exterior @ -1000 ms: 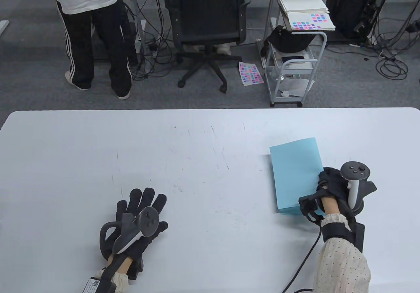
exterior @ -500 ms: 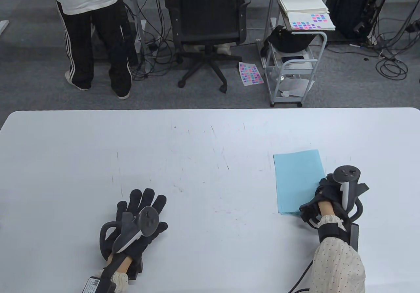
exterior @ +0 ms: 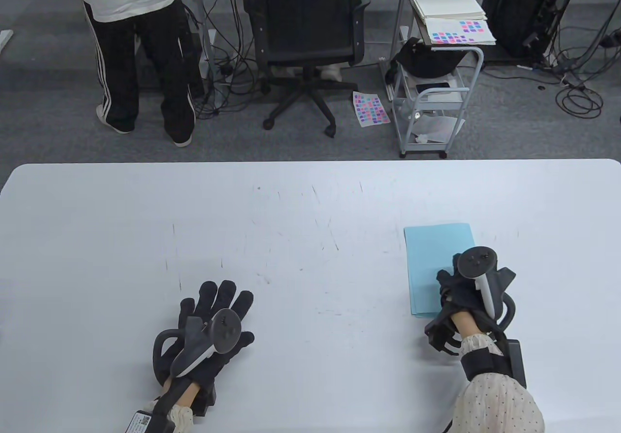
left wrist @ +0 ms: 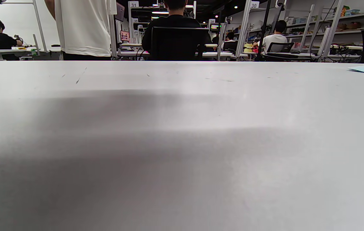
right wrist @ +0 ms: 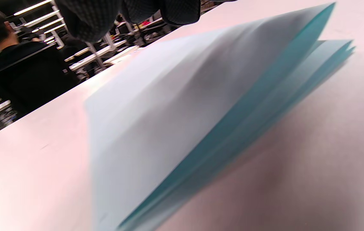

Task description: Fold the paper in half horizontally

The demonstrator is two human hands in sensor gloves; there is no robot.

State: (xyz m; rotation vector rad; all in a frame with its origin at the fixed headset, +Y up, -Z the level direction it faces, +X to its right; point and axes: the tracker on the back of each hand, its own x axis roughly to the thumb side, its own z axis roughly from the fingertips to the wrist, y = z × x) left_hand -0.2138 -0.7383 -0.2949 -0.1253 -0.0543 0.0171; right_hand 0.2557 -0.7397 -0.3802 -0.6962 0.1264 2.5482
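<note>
Blue paper folded over on counter at right, long axis running away from viewer. Right grip pressing its near right part, finger closure hidden. Left grip spread flat, well apart.

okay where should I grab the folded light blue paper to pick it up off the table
Probably at the near open edge of the folded light blue paper, coming from the person's side: the right wrist view shows its layers gaping there, so fingers can slip under. The right hand rests on it.

Left hand lies flat, fingers spread; right hand is lowered, palm down.
</note>
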